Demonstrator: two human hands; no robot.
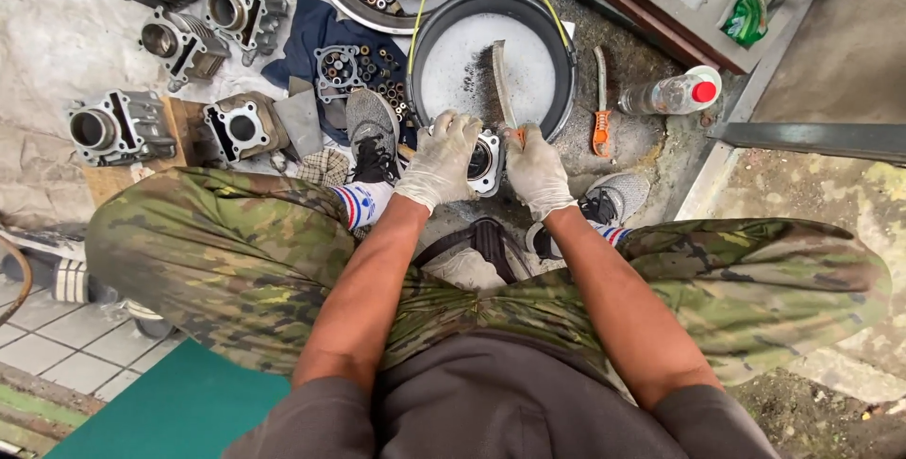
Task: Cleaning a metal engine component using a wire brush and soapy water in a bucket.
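Your gloved left hand has its fingers curled tight around the metal engine cylinder, held between your knees just at the near rim of the black basin. Your right hand is closed on the wire brush, its bristles up over the basin's pale liquid. 5 more cylinders lie to your left.

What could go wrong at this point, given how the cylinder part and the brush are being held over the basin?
The left hand alone grips the engine cylinder above the black basin; wet gloves might let it slip and splash. The right hand works the wire brush close to the left fingers, so a slip could scrape them. Small bolts on the blue cloth lie beside the left shoe and could get kicked away.
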